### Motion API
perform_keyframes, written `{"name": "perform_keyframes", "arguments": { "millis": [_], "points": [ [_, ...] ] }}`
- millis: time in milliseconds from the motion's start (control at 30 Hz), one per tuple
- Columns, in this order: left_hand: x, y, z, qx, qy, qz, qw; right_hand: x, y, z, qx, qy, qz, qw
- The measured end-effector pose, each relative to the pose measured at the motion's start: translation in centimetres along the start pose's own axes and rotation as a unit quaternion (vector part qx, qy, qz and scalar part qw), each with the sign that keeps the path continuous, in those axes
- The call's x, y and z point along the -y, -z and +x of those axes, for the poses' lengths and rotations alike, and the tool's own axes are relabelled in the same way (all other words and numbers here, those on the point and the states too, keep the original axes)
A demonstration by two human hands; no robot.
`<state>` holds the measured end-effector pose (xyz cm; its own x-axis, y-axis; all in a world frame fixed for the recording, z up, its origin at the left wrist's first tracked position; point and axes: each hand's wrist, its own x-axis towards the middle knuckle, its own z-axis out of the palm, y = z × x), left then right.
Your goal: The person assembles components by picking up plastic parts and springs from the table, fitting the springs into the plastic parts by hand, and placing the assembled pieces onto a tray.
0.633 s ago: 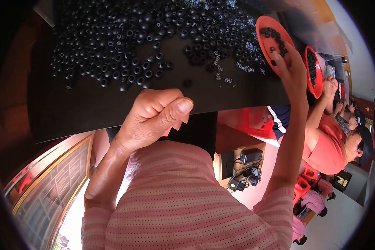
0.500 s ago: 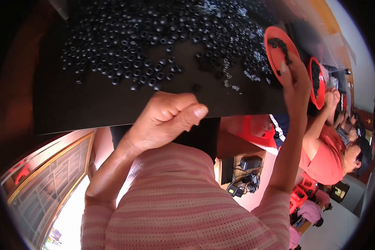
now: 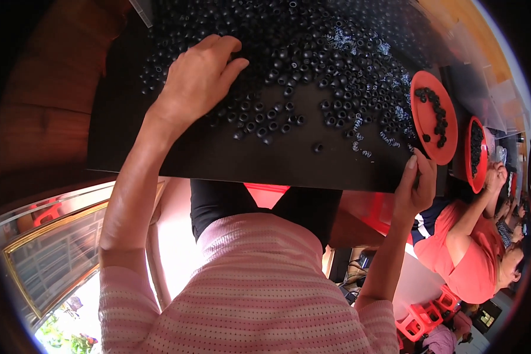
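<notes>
Small black ring-shaped pieces (image 3: 312,65), hollow in the middle, lie heaped over the dark table (image 3: 236,159). My left hand (image 3: 197,79) is over the left side of the heap, palm down, fingers bent and thumb apart from them. Its fingertips are partly hidden, and I see nothing held. My right hand (image 3: 418,186) is at the table's front edge, just below an orange-red plate (image 3: 430,118). Its fingers are curled, with thumb and forefinger close together; anything between them is too small to tell. Several black pieces (image 3: 438,112) lie on that plate in a curved row.
Curly whitish shavings (image 3: 358,127) lie among the pieces. One loose black ring (image 3: 317,147) sits near the front. To the right, a second red dish (image 3: 477,153) holds dark pieces beside a person in an orange-red shirt (image 3: 472,253). Red stools (image 3: 422,318) stand behind.
My left hand has moved from a closed fist near the front edge to the heap at upper left. My right hand has drawn back from the plate toward the table edge. The view has shifted.
</notes>
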<state>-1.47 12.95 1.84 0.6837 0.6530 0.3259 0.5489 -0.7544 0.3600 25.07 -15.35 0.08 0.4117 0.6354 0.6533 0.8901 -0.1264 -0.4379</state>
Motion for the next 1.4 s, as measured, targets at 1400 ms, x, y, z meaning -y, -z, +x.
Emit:
{"name": "perform_keyframes", "arguments": {
  "millis": [1400],
  "points": [
    [-10.5, -2.1, -8.5, 0.077, -0.09, -0.405, 0.906, 8.2, -5.5, 2.0, 0.26, 0.142, 0.007, 0.955]
  ]
}}
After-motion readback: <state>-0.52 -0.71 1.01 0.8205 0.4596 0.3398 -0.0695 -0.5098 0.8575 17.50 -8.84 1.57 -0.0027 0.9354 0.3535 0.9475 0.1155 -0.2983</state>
